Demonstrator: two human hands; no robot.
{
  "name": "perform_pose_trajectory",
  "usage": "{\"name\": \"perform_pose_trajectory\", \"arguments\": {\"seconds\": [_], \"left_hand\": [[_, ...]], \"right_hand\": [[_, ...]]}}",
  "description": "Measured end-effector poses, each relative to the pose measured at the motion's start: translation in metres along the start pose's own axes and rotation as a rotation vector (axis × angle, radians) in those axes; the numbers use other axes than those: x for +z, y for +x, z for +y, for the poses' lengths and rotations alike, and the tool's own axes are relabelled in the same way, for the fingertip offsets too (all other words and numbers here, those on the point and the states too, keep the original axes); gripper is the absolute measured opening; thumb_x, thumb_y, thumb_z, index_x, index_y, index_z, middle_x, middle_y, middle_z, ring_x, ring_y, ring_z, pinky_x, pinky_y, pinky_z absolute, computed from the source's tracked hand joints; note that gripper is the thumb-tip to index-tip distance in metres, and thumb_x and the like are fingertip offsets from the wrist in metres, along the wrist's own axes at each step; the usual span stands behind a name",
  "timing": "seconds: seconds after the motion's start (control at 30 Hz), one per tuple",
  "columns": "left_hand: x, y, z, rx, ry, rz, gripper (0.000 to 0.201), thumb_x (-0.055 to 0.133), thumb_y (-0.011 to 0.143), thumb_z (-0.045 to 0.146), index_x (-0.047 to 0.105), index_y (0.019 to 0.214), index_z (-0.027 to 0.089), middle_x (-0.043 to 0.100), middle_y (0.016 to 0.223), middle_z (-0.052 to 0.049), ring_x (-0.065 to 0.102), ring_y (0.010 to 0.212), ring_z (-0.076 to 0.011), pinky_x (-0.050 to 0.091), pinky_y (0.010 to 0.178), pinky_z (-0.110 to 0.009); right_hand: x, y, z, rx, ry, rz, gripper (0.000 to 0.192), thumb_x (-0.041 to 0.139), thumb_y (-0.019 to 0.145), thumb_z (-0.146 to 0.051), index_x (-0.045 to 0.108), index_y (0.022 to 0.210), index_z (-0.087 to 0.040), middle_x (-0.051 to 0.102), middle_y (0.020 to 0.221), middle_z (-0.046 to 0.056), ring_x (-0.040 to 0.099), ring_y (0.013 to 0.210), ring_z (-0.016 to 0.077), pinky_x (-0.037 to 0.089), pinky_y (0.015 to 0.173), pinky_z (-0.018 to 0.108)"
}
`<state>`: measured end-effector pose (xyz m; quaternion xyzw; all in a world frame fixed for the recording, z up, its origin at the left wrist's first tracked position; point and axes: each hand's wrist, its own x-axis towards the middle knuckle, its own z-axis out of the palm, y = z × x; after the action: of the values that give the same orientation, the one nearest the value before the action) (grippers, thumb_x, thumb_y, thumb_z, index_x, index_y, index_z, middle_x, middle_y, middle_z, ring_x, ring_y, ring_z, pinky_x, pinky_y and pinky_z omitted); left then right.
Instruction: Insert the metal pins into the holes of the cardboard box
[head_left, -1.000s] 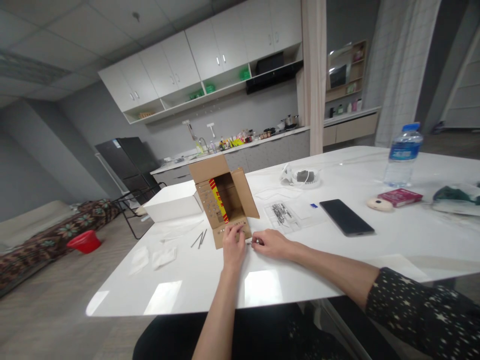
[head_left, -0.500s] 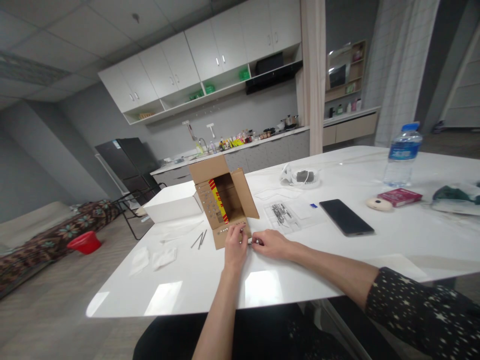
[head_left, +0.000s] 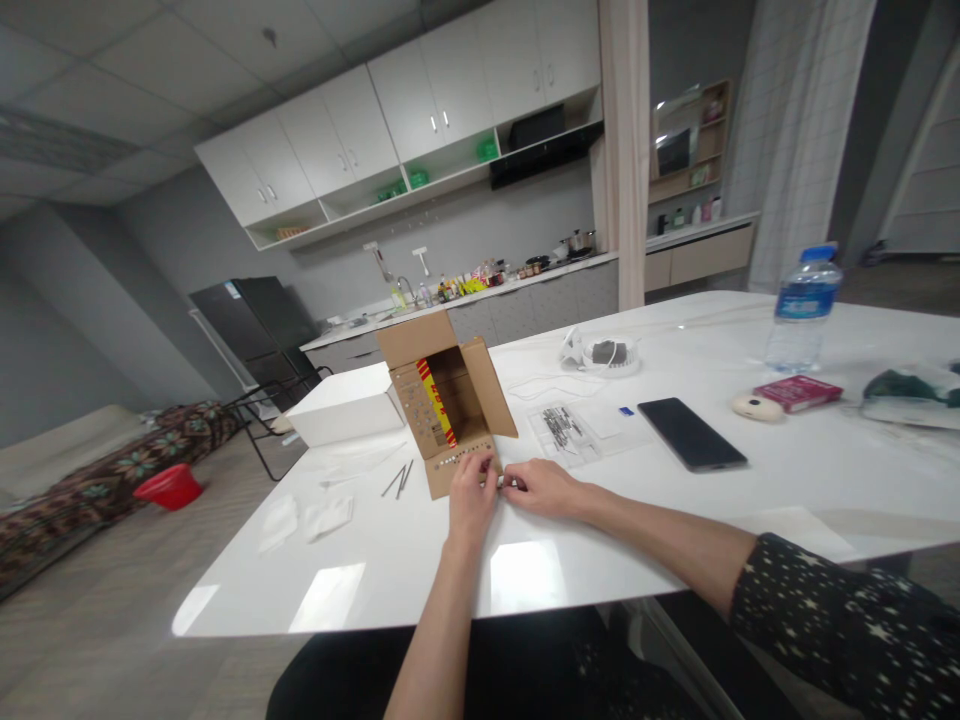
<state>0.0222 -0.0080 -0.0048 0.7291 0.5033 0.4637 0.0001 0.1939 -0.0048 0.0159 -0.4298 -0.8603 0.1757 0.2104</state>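
Sitting at a glossy white table [head_left: 675,500], we have both hands just in front of an open cardboard box [head_left: 446,400]. Our left hand [head_left: 471,495] rests on the box's front flap, fingers curled together over a row of small pale studs; we cannot tell whether they pinch one. Our right hand [head_left: 544,487] lies just beside it, thumb and forefinger closed on what seems to be a tiny pale piece [head_left: 501,482], too small to name for certain. The two sets of fingertips almost touch.

Left of our fingers lie two thin dark rods [head_left: 399,478], then crumpled clear plastic wrappers [head_left: 307,515], and beyond those a white box [head_left: 346,405]. Right of our fingers sits a clear bag with printed text [head_left: 564,430], then a dark phone [head_left: 691,434] lying flat. Farther right stand a water bottle [head_left: 802,310], a red pack [head_left: 799,392] and a small beige oval thing [head_left: 757,406]. Beyond the fingers, past the box, a coiled white cable [head_left: 604,352] lies on the tabletop.

Behind the table runs a kitchen counter [head_left: 487,295] crowded with bottles, white wall cabinets [head_left: 397,110] above it, a black fridge [head_left: 251,325] to the left, and a red bowl [head_left: 169,486] on the floor.
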Motion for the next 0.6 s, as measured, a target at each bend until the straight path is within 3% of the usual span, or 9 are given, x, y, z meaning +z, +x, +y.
{"name": "perform_pose_trajectory", "arguments": {"seconds": [0.6], "left_hand": [[0.0000,-0.0005,0.0004,-0.037,-0.035,0.006,0.015,0.051,0.087,0.017,0.063,0.095,0.019,0.064,0.091,-0.006,0.061,0.081,-0.0158,0.050,0.074,-0.029]], "right_hand": [[0.0024,0.0009,0.0022,0.002,0.006,0.001,0.022,0.051,0.087,-0.033,0.070,0.092,-0.022,0.072,0.083,0.003,0.063,0.076,0.0187,0.034,0.063,0.026]]}}
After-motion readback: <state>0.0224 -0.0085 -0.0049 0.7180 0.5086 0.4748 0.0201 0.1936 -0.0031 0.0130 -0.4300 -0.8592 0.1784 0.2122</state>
